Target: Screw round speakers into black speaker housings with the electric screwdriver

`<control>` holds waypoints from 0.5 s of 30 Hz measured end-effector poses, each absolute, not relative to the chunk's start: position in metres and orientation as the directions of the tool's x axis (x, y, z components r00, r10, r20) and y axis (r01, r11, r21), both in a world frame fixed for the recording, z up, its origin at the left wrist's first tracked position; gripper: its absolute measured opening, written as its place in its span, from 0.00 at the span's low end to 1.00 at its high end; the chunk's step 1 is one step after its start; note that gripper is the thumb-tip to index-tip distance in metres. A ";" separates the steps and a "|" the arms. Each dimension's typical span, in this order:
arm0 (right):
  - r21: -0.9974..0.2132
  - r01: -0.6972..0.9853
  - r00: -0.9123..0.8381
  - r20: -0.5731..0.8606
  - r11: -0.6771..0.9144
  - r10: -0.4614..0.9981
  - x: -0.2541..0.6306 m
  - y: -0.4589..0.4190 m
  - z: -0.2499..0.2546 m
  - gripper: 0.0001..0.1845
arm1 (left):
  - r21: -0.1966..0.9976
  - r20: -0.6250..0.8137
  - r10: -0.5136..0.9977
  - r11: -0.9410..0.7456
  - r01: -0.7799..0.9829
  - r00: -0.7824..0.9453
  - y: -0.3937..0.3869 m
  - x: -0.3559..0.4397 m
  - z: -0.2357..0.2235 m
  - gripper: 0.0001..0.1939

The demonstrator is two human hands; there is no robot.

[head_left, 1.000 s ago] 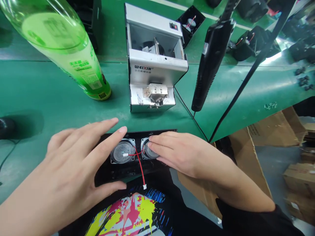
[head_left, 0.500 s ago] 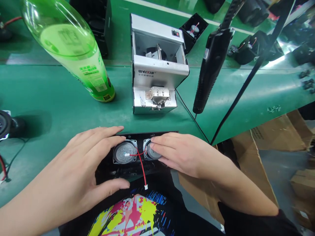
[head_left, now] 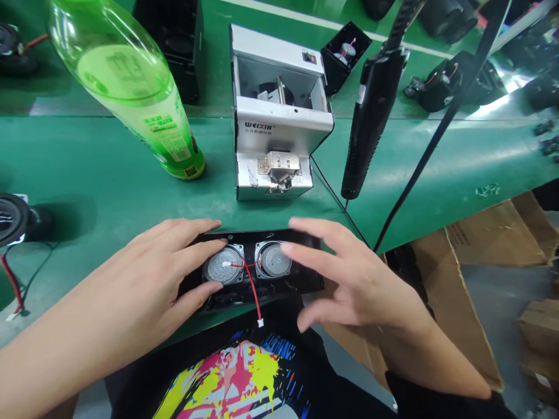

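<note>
A black speaker panel (head_left: 251,295) lies at the front edge of the table, with two round speakers set in it. My left hand (head_left: 174,270) is curled around the left speaker (head_left: 223,269), index finger at its upper edge and thumb at its lower edge. My right hand (head_left: 345,273) hovers open over the panel's right end, fingers spread and slightly blurred, beside the right speaker (head_left: 276,259). Red wires (head_left: 252,285) run between the speakers, and a white plug (head_left: 261,322) hangs past the panel's near edge.
Behind the panel stands a silver screw feeder (head_left: 279,128). A black electric screwdriver (head_left: 371,128) hangs to its right. On the left are a green bottle (head_left: 144,110) and a loose speaker (head_left: 13,218). Cardboard boxes (head_left: 463,291) sit below the table at right.
My right hand has lifted off the right speaker and opened, uncovering it. My left thumb has moved up onto the left speaker's edge. The panel shows a little higher.
</note>
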State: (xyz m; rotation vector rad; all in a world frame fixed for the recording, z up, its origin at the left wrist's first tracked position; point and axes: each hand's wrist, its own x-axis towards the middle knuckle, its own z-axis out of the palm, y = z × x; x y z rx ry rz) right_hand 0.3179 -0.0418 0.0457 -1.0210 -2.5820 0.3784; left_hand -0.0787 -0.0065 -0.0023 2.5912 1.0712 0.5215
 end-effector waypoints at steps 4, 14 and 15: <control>-0.450 0.669 -0.570 0.201 0.592 0.797 0.333 -0.054 0.013 0.68 | 0.365 0.246 0.704 -0.704 0.610 0.666 -0.005 -0.075 0.001 0.27; -0.502 0.585 -0.518 0.373 0.637 0.770 0.329 -0.008 0.004 0.66 | 0.272 0.306 0.705 -0.708 0.651 0.639 0.003 -0.079 -0.020 0.28; -0.502 0.596 -0.441 0.448 0.627 0.777 0.329 -0.003 0.006 0.56 | 0.276 0.310 0.708 -0.705 0.653 0.634 0.004 -0.080 -0.024 0.26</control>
